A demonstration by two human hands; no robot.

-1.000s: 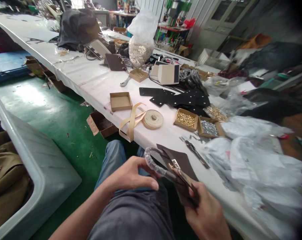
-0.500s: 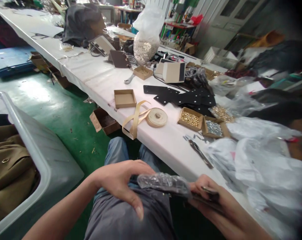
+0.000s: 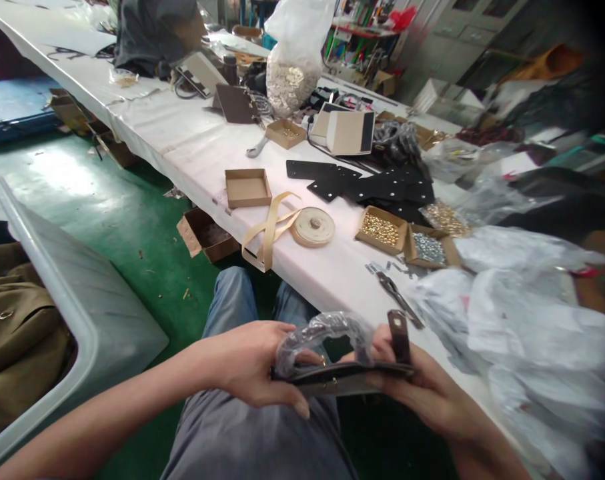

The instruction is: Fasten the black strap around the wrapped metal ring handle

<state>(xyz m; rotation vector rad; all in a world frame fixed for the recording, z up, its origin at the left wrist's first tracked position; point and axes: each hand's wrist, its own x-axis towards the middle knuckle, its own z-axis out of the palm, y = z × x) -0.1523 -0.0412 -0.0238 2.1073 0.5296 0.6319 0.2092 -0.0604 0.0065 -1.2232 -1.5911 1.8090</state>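
Over my lap I hold a dark, flat bag piece (image 3: 339,383), seen nearly edge-on, with small gold-coloured fittings. Its arched handle (image 3: 327,323) is wrapped in clear plastic and stands up from the top edge. My left hand (image 3: 249,363) grips the left end, thumb in front and fingers behind, partly hidden by the handle. At the other end my right hand (image 3: 425,390) is closed round the piece. A short brown strap tab (image 3: 398,335) with a metal-ringed hole sticks up beside the right-hand fingers.
On the white table (image 3: 327,277) ahead are a tape roll (image 3: 313,227), an open carton tray (image 3: 247,189), boxes of gold rivets (image 3: 381,230) and silver rivets (image 3: 429,248), pliers (image 3: 397,297) and black panels (image 3: 362,183). A grey bin (image 3: 117,320) stands left.
The bag piece has turned so its handle now arches upward. My left hand has closed on the left end, and the strap tab has come upright on the right.
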